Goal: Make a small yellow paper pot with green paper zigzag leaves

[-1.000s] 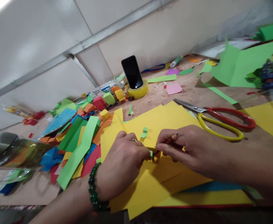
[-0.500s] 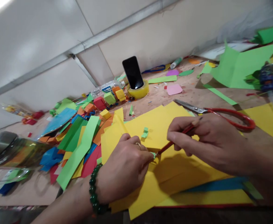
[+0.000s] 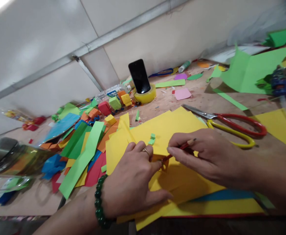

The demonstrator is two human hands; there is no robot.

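Note:
My right hand [image 3: 203,156] is closed around a thin red pencil [image 3: 167,157], its sharpened end pointing up. The lower end meets the yellow paper [image 3: 182,176] right by my left index fingertip. My left hand [image 3: 133,179], with a ring and a green bead bracelet [image 3: 100,200], lies on that paper, thumb stretched away from the index finger. A small folded shape, apparently orange-yellow paper, shows under the pencil's low end, partly hidden. Above my fingers, small light green paper pieces [image 3: 152,139] rest on the yellow sheet.
Scissors [image 3: 233,127] with red and yellow handles lie right of the sheets. A phone [image 3: 139,76] leans upright in a tape roll [image 3: 145,94]. Coloured strips [image 3: 84,160], paper cubes [image 3: 115,103] and a jar [image 3: 13,156] fill the left. Green sheets [image 3: 257,68] lie far right.
My right hand has shifted slightly left and down with the pencil, uncovering the yellow scissor handle. My left thumb has spread outward. The green bit at the pencil's end no longer shows.

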